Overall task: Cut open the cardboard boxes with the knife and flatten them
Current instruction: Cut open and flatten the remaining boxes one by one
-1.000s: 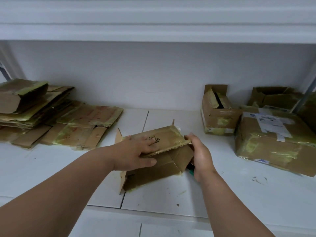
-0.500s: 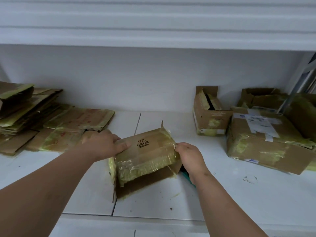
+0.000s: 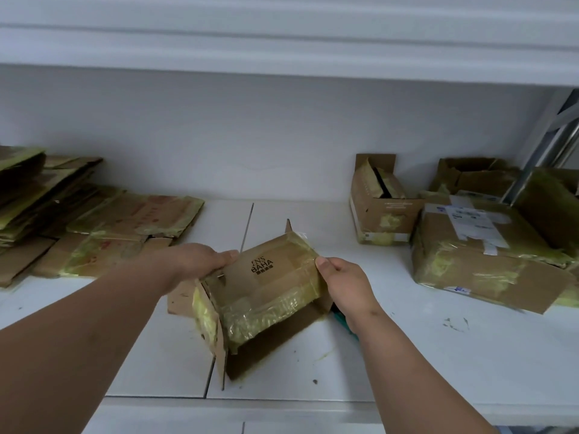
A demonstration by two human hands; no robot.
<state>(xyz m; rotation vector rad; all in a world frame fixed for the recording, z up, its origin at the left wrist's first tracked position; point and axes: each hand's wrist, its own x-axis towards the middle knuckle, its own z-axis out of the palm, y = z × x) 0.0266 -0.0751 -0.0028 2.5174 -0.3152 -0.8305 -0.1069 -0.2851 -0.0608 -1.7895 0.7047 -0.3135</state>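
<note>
flattened stack: far left of the white shelf, heap of collapsed taped cardboard, several layers deep; this part of the task looks done
loose flat pieces: just right of the stack, more flattened panels lying on the shelf, touching or overlapping each other; also done
left hand: fingers curled over the left end of the box in hand, thumb on the top face, grasping it
box in hand: centre front of the shelf, between both hands, tilted, printed top face up; end flaps at the left stand open, yellowish tape wraps the near side; partly opened, not yet flat; judged the current piece, mid-collapse
right hand: thumb and fingers pinch the right edge of the same box; grasping it
knife: only a teal bit shows under the right wrist, on the shelf or tucked in the palm, cannot tell which; probably the knife, blade hidden
small open box: right of centre at the back wall, upright, top flap up, not flattened; left to do
large taped box: further right, label on top, a flap spread in front, not flattened; left to do
back boxes: far right rear, open-topped, one partly cut off by the frame edge; left to do
progress: judged past halfway, at least four boxes remain counting the one held
</note>
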